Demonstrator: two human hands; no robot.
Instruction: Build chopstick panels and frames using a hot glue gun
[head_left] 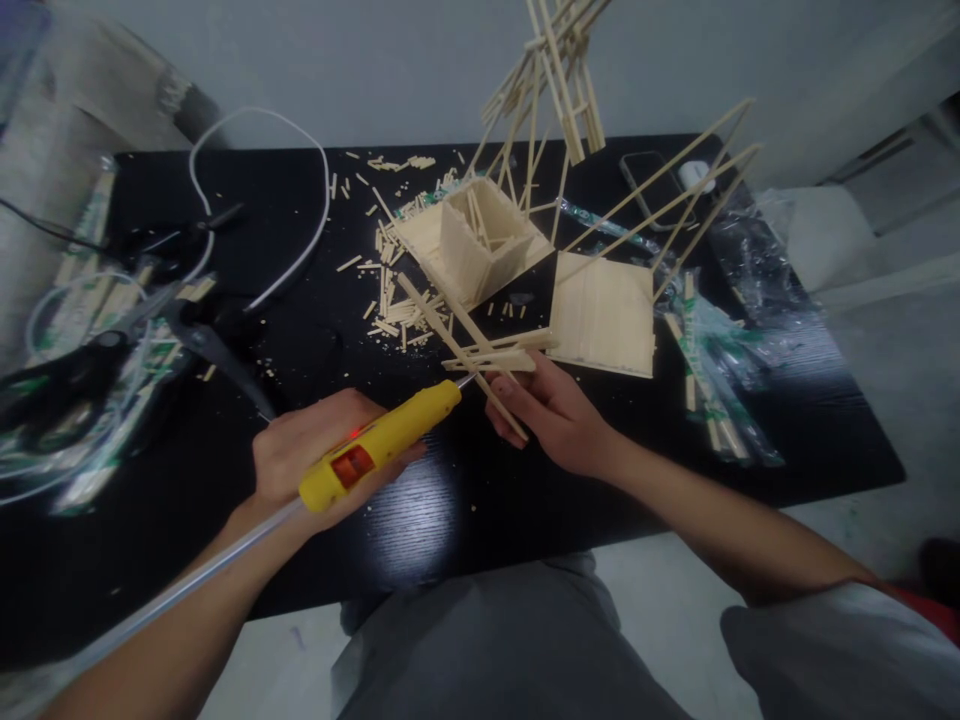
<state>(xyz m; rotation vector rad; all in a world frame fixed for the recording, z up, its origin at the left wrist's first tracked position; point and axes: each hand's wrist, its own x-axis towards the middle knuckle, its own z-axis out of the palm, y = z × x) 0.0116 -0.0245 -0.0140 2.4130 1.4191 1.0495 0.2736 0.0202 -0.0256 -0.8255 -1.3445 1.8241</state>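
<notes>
My left hand (322, 440) is closed round a yellow hot glue gun (390, 430) with a red light and an orange window. A long clear glue stick (202, 575) runs out of its rear end along my forearm. The metal nozzle touches or nearly touches a joint of crossed wooden sticks (491, 362). My right hand (559, 415) pinches that small stick frame near its lower end; some of its fingers are hidden behind the sticks. Just beyond stands an open wooden box (484, 245) on a flat base. A square wooden panel (604, 315) with long sticks rising from it lies to the right.
Pliers (214, 350) and black-handled scissors (67, 380) lie at the left beside packaged sticks and a white cable (319, 200). Cut stick pieces (390, 270) litter the middle. A tall stick structure (562, 80) rises at the back. A phone (652, 185) and plastic-wrapped sticks (712, 390) lie right.
</notes>
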